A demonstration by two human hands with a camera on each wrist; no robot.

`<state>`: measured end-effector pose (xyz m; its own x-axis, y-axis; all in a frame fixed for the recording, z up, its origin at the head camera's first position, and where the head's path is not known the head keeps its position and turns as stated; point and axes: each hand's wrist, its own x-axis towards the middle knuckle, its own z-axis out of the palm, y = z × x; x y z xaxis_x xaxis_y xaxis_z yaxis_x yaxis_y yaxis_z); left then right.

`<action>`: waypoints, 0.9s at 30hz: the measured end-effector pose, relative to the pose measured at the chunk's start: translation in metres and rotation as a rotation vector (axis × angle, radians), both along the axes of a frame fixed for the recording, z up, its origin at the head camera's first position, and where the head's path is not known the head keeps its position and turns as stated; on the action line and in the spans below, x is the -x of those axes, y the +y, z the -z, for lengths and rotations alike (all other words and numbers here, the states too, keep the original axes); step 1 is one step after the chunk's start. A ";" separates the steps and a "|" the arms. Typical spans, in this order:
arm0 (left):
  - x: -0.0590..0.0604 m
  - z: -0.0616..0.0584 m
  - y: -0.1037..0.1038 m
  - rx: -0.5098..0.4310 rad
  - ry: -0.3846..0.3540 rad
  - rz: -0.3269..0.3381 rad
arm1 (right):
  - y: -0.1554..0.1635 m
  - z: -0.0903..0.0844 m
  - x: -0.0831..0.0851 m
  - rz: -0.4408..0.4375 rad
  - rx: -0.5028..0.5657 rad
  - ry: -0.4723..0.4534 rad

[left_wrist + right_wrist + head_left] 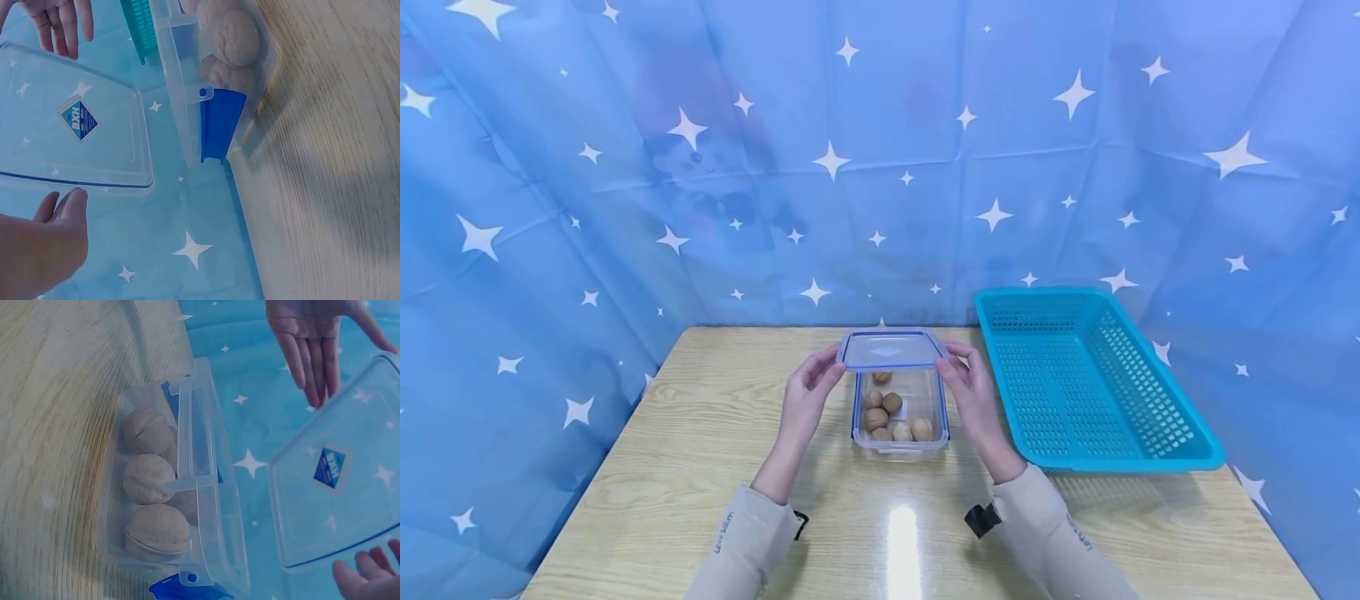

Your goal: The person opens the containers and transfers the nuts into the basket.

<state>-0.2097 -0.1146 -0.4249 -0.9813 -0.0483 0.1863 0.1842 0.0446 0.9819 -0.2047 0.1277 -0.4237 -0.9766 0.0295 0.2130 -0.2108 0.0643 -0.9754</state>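
Observation:
A clear lid point(891, 340) with a blue seal is held by both hands above the far part of a clear plastic box point(901, 447), apart from its rim. My left hand point(806, 398) grips the lid's left edge, and my right hand point(974, 395) has the right edge, thumbs on the near side. Several walnuts point(156, 532) lie on the bottom of the box, which stands uncovered on the table. Blue side latches point(220, 125) hang down from the box. A blue-and-white label point(330, 467) shows on the lid in both wrist views.
To the right, a turquoise perforated basket point(1052, 400) stands on the wooden table point(700, 467), close to my right forearm. Behind the table hangs a blue curtain point(910, 208) with white stars. Bright light reflects off the tabletop in front of the box.

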 end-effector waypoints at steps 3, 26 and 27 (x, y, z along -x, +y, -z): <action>0.001 0.003 -0.003 -0.023 -0.021 0.052 | 0.002 0.002 0.000 -0.004 -0.013 -0.009; 0.012 0.010 -0.049 0.043 0.038 0.411 | -0.005 0.017 0.002 -0.163 0.006 0.105; 0.013 0.009 -0.052 0.038 0.038 0.416 | -0.007 0.018 0.002 -0.166 0.000 0.111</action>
<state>-0.2226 -0.1662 -0.4342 -0.9080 0.3585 0.2166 0.2299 -0.0056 0.9732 -0.2070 0.1212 -0.4414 -0.9386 -0.1301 0.3195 -0.3245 0.0192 -0.9457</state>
